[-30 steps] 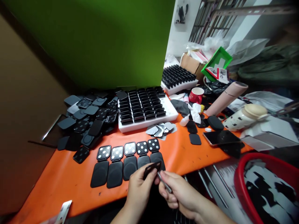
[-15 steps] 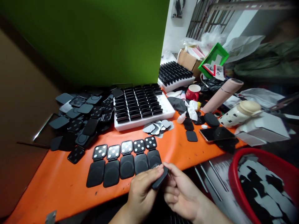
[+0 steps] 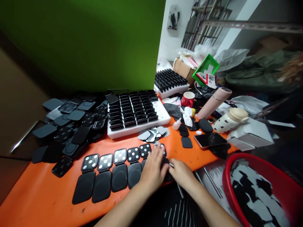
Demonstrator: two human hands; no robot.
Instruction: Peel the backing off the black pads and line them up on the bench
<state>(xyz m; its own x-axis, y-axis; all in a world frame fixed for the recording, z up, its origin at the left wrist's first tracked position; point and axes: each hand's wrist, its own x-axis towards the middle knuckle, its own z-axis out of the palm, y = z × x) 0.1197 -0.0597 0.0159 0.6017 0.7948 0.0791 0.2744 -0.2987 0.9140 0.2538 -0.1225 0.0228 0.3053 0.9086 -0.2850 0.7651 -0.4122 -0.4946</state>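
Observation:
My left hand [image 3: 153, 165] lies with its fingers stretched out over a hinged black case [image 3: 168, 179] at the right end of a row, pressing on or near its dotted lid. Beside that case's right edge, my right hand [image 3: 182, 173] is closed around a thin metal rod [image 3: 180, 190]; its ends show above and below the fingers. To the left stand several opened black cases [image 3: 119, 178] with dotted lids [image 3: 120, 156], laid flat in line. My left hand partly hides the nearest ones.
Loose black cases [image 3: 75, 115] are piled at left. A white foam tray [image 3: 163, 115] holds rows of black pieces, with grey cut pieces [image 3: 153, 135] before it. A phone [image 3: 209, 140], bottles and a red mug [image 3: 187, 100] stand at right. A red basin [image 3: 228, 186] is below.
Both hands have moved forward onto the table. The black case they held now lies at the row's right end. A metal rod now shows in my right hand. The view has shifted right.

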